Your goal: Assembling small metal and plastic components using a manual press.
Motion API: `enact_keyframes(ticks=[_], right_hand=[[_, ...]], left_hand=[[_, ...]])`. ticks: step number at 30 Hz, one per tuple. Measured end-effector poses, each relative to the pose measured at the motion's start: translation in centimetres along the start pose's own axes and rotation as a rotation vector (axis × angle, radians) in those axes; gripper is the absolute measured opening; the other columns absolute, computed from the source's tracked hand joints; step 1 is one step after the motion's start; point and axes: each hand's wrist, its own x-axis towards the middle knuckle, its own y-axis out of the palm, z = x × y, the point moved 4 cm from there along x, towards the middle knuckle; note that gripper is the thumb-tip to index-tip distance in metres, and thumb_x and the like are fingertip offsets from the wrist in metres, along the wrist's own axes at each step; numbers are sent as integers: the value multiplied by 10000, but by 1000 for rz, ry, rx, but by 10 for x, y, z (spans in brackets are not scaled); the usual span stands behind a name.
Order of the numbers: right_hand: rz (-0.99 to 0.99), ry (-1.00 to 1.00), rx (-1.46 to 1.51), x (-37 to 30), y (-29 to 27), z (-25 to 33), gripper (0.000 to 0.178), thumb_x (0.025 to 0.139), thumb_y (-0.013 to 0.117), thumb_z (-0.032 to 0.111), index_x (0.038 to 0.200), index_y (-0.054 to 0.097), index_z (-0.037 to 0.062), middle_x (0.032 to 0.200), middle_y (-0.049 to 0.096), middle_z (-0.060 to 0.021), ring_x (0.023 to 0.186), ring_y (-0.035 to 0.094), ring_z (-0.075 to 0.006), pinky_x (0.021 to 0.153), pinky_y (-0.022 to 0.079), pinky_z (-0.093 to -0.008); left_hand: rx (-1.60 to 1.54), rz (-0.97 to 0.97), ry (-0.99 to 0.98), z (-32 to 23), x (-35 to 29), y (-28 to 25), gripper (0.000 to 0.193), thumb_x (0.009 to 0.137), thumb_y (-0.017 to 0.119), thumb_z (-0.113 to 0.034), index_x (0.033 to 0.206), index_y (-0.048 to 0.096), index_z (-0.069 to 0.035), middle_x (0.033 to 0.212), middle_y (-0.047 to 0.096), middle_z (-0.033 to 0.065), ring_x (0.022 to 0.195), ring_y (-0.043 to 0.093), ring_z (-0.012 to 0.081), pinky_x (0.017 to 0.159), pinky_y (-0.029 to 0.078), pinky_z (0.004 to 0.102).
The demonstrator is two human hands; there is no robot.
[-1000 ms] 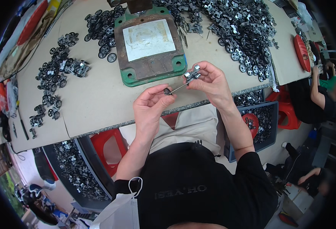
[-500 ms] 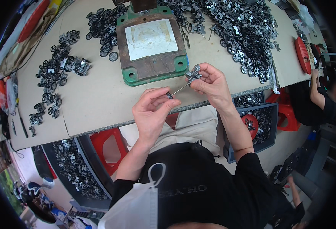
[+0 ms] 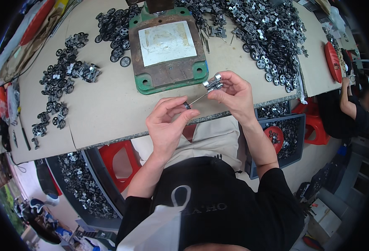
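Observation:
Above the table's front edge, my left hand pinches a small black wheel between thumb and fingers. A thin metal axle runs from that wheel up toward my right hand. My right hand is closed on a small silver-grey metal toy-car chassis, held tilted between thumb and fingertips. The axle's far end reaches the chassis near my right thumb; whether it sits inside cannot be made out. Just beyond my hands stands the green base of a press, with a white plate on top.
Several wheeled chassis lie at the left. Black wheels are heaped beside the press; metal chassis and more wheels are piled at the right. Below the table are a grey bin and a red stool. Another person's arm shows far right.
My right hand has turned the chassis slightly, so a brighter face shows. My left hand keeps the wheel in nearly the same place. The hanging white mask at the bottom has swung right.

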Motion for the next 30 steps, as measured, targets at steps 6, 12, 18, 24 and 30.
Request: enact_keyframes(ticks=[6, 12, 18, 24, 30], right_hand=[[52, -93, -92, -4, -6, 2, 288, 779, 639, -23, 1043, 525, -24, 937, 614, -81, 774, 583, -101, 625, 486, -200], [-59, -63, -33, -12, 9, 5, 246, 803, 628, 11, 1024, 527, -25, 923, 610, -67, 777, 568, -90, 635, 469, -205], [-23, -109, -193, -7, 3, 9, 219, 814, 620, 23, 1011, 533, -16, 884, 611, -44, 739, 554, -65, 583, 442, -182], [22, -296, -154, -8, 6, 8, 238, 795, 635, 1, 1003, 523, -31, 860, 593, -31, 641, 532, -44, 529, 428, -168], [8, -68, -36, -11, 8, -2, 278, 774, 639, -37, 1018, 508, -37, 929, 610, -83, 853, 587, -114, 753, 482, -235]], left_hand=[[-253, -3, -250, 11, 4, -6, 296, 725, 656, 96, 1008, 577, 58, 967, 584, 122, 807, 637, 187, 738, 526, 257], [207, -16, 190, -9, -1, 2, 289, 766, 632, 55, 1049, 571, 50, 887, 636, 110, 800, 638, 185, 729, 524, 260], [-390, -12, -363, 16, 2, 0, 302, 769, 617, 62, 1066, 563, 59, 872, 628, 108, 795, 636, 192, 720, 530, 271], [-515, 73, -395, 13, 4, 0, 261, 788, 604, 53, 1046, 564, 58, 876, 631, 115, 806, 638, 194, 727, 534, 272], [-209, 21, -195, 8, 1, 8, 267, 778, 617, 60, 1040, 565, 70, 900, 627, 120, 813, 638, 199, 729, 533, 270]])
